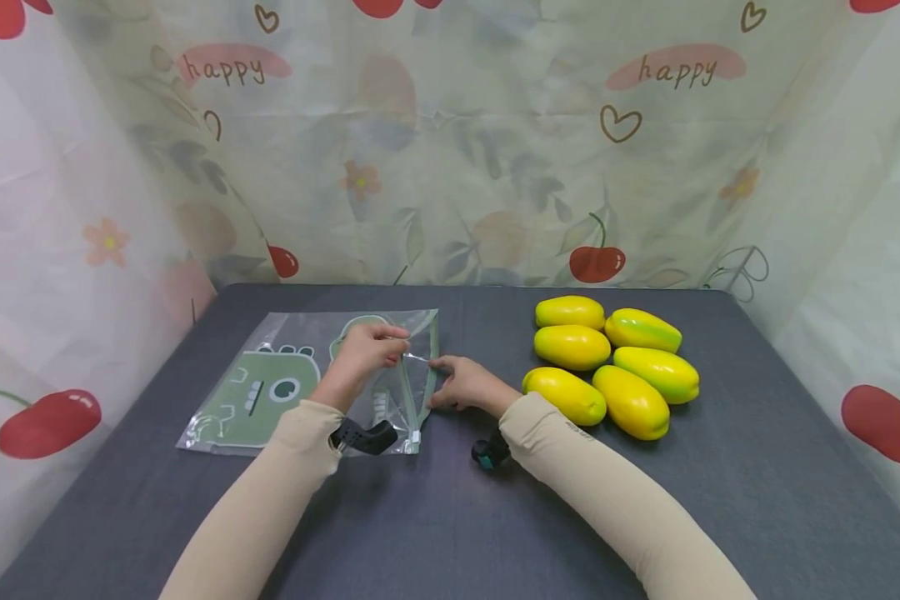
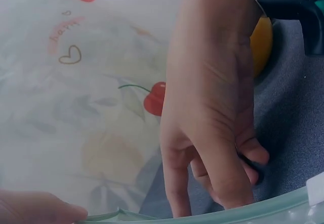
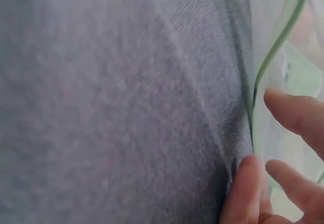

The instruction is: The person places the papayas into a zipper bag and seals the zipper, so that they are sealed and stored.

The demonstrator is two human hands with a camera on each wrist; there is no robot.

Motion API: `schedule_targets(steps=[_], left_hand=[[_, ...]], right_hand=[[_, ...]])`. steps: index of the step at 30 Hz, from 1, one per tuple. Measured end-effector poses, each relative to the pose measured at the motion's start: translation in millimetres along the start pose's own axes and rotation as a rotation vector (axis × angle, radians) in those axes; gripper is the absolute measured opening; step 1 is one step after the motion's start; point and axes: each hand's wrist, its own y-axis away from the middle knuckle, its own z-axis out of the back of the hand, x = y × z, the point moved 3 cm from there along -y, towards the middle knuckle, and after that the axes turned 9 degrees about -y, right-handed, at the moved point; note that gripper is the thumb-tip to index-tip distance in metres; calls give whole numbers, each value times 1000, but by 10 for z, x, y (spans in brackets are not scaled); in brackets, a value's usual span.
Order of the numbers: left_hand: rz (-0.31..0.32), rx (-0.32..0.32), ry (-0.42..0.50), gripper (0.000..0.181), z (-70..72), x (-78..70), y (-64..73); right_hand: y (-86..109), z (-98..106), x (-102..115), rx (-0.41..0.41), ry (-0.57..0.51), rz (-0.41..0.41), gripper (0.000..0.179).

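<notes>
A clear zip bag [image 1: 266, 400] with green cartoon prints lies on the left half of the table, its green-edged mouth turned to the right. My left hand [image 1: 363, 354] pinches the upper film near that mouth, and the film is lifted there. At the bag's right edge is my right hand [image 1: 476, 385], with index finger and thumb apart on the rim. In the right wrist view the green rim [image 3: 258, 77] runs down between its fingertips [image 3: 245, 176]. A white slider [image 1: 416, 437] sits at the near end of the zip. The left wrist view shows only one left fingertip.
Several yellow, papaya-like fruits [image 1: 572, 347] lie grouped on the dark grey table [image 1: 450, 525], right of my right hand. Some have green patches. A patterned curtain [image 1: 450, 192] stands behind the table and along both sides.
</notes>
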Motion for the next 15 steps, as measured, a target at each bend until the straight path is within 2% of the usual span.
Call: schedule_targets(steps=[7, 15], left_hand=[[31, 8, -37, 31, -31, 5, 4], [35, 10, -16, 29, -33, 4, -6]], right_hand=[[147, 140, 14, 38, -109, 7, 61], [569, 526, 268, 26, -127, 142, 50]])
